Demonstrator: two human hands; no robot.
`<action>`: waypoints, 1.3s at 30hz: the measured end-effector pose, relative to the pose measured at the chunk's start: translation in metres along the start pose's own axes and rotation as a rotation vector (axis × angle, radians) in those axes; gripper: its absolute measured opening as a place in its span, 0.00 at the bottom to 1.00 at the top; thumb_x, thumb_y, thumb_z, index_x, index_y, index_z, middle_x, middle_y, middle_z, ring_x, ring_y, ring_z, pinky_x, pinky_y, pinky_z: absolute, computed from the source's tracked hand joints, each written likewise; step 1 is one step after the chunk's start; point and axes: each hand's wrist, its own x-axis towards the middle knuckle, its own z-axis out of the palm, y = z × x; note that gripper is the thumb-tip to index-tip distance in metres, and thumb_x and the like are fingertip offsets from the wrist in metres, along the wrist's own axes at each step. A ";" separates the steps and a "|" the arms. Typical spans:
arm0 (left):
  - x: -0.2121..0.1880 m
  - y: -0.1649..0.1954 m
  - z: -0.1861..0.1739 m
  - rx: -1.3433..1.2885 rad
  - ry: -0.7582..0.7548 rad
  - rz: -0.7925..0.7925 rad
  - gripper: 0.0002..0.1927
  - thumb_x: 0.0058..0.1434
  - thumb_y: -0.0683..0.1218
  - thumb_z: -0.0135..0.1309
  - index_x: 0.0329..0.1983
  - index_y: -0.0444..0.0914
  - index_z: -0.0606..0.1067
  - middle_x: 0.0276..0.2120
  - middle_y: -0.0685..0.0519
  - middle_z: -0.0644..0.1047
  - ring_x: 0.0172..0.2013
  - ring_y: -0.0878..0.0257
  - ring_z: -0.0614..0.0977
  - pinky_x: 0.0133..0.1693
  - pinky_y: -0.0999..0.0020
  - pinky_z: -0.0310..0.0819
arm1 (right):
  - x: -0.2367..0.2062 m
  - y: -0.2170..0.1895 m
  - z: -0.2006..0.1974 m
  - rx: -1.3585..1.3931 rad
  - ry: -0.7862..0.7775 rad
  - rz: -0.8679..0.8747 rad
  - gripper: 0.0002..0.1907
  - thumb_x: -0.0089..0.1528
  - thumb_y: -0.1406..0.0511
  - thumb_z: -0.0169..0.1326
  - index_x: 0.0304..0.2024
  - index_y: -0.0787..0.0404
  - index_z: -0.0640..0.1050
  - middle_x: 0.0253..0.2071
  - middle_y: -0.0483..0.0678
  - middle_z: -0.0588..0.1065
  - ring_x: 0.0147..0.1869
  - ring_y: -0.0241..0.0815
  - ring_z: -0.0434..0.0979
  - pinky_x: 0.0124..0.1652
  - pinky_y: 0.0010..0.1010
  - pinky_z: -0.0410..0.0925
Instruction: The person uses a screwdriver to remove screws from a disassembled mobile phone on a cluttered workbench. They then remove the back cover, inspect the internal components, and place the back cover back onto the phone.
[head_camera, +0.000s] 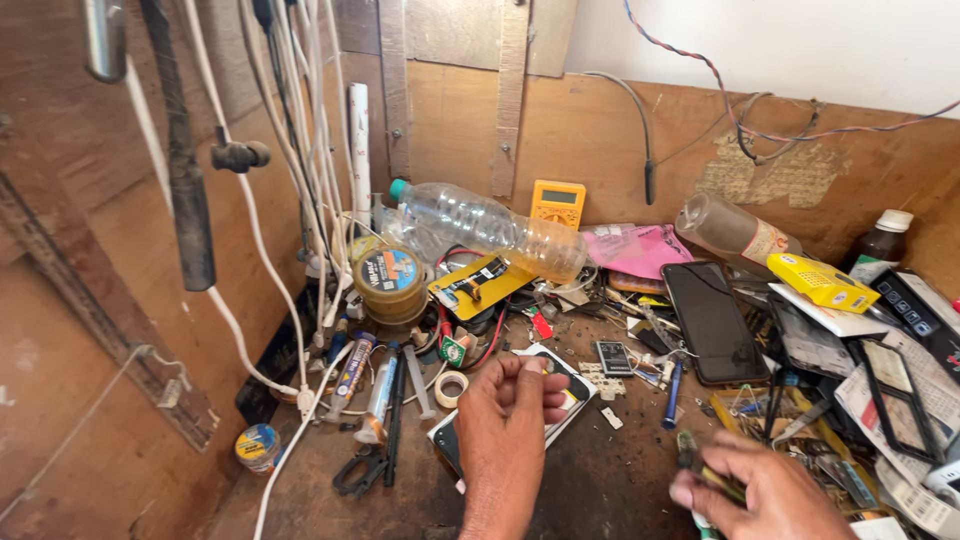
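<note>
On the cluttered wooden counter (600, 480) we see the left hand (505, 420) pressing down on a white-edged phone (565, 385), fingers curled over it (not gripping it), just beside a tape roll (451, 388). Our right hand (765, 490) has its grip clamped on a green-handled tool (692, 455).

Only two bare hands and parts of the forearms of the person are in the picture. The left hand (505, 425), just in front of the clear plastic bottle (480, 225), has no sleeve, no glove, no ring and no watch. The right hand (765, 490), far to the right of that bottle, is also uncovered, with short nails.
</note>
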 end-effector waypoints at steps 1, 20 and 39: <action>0.000 0.004 -0.004 0.129 0.000 0.044 0.13 0.65 0.47 0.53 0.42 0.31 0.79 0.30 0.49 0.84 0.30 0.63 0.84 0.34 0.68 0.82 | 0.000 0.001 0.003 -0.027 -0.091 0.087 0.20 0.53 0.55 0.72 0.41 0.62 0.87 0.47 0.48 0.76 0.54 0.40 0.78 0.55 0.32 0.69; 0.001 0.012 -0.024 1.185 -0.265 0.416 0.42 0.47 0.51 0.72 0.60 0.31 0.66 0.55 0.41 0.70 0.57 0.46 0.68 0.60 0.50 0.54 | 0.010 -0.028 0.009 -0.215 -0.240 0.270 0.20 0.59 0.50 0.66 0.40 0.58 0.85 0.38 0.43 0.82 0.49 0.36 0.82 0.55 0.31 0.73; 0.016 -0.040 0.005 0.317 -0.058 0.158 0.35 0.60 0.63 0.61 0.63 0.38 0.76 0.58 0.48 0.79 0.60 0.61 0.79 0.62 0.64 0.69 | 0.078 -0.119 0.007 0.486 0.098 -0.087 0.16 0.61 0.59 0.57 0.41 0.66 0.80 0.34 0.48 0.78 0.37 0.33 0.75 0.37 0.32 0.70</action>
